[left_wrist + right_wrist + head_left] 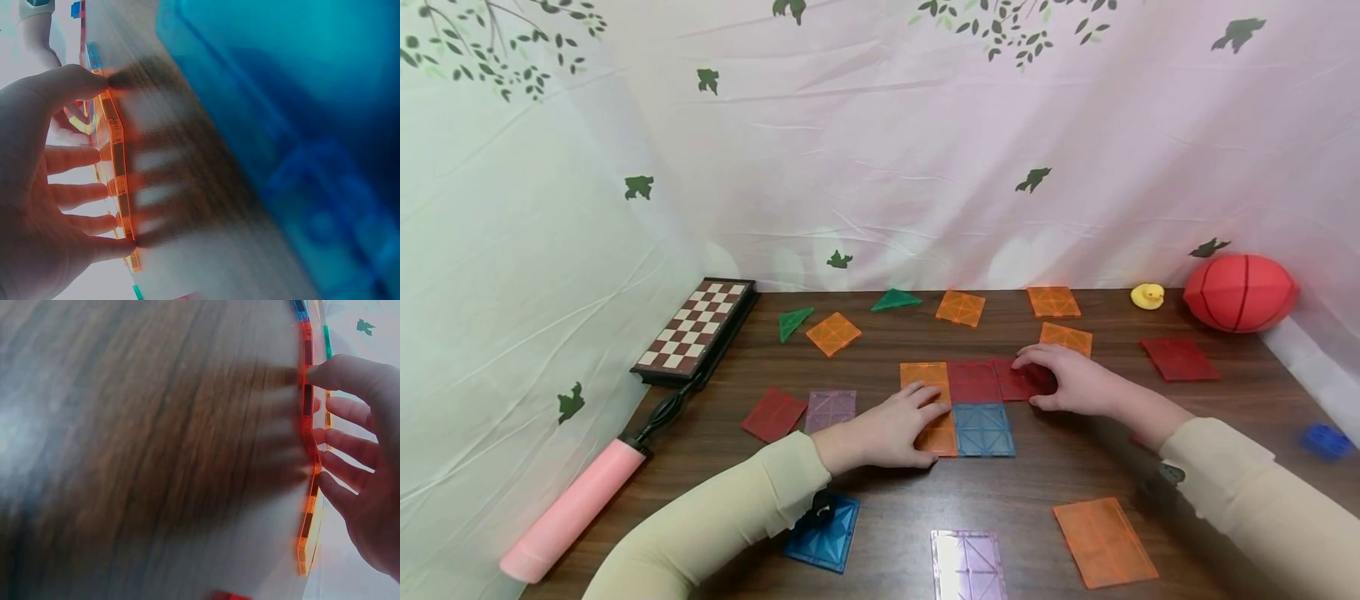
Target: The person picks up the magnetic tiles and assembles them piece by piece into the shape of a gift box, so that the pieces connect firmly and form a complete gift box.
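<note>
A flat joined patch of translucent magnetic tiles lies mid-table. Two orange tiles [917, 375] form its left column, red tiles [973, 382] its far row, and a blue tile [985, 431] the near side. My left hand [891, 429] rests on the orange tiles, fingers spread and thumb at the near edge; the left wrist view shows these fingertips [107, 190] along the tile. My right hand [1078, 382] arches over the end red tile [1013, 383] and grips it, thumb on the near edge. Behind it lies a separate orange tile [1067, 337].
Loose tiles surround the patch: a purple tile [831, 408], a red tile [773, 414], green triangles [895, 300] and a near orange tile [1107, 542]. At left are a chessboard [696, 329] and pink roller [576, 508]; at right, a duck [1147, 296] and red ball [1240, 292].
</note>
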A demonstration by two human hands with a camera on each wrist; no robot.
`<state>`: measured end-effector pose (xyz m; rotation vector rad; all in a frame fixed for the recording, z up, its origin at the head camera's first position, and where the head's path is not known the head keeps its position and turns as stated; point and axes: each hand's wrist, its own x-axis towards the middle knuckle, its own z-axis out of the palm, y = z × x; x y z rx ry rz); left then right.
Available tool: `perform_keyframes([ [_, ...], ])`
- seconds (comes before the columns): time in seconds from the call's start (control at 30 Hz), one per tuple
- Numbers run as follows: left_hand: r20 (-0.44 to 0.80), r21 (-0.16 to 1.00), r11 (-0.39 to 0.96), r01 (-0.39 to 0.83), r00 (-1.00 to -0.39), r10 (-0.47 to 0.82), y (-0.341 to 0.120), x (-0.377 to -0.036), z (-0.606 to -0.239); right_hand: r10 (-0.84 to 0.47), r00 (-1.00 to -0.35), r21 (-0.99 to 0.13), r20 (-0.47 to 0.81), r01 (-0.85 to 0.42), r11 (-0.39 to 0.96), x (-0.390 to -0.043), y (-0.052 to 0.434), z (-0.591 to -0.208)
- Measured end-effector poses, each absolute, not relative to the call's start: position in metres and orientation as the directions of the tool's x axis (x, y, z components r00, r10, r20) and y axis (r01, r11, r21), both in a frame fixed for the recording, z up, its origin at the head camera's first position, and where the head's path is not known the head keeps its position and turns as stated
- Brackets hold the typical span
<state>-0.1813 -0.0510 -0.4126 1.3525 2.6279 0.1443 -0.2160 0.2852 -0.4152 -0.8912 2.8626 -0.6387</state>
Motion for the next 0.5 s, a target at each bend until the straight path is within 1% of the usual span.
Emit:
perform_keyframes([
  [0.23,-0.126,0.173,0.589,0.789,-0.576,0.808,-0.051,-0.182,-0.413,-0.532,-0.836,-0.407,0.134,-0.536,0.74,-0.207,0.302,-0.41],
  [0.37,-0.128,0.173,0.591,0.788,-0.576,0.807,-0.051,-0.182,-0.414,-0.512,-0.832,-0.395,0.214,-0.553,0.734,-0.191,0.316,-0.403],
  [0.5,-0.128,0.168,0.591,0.789,-0.576,0.807,-0.051,-0.182,-0.415,-0.479,-0.827,-0.346,0.293,-0.559,0.754,-0.172,0.334,-0.4],
])
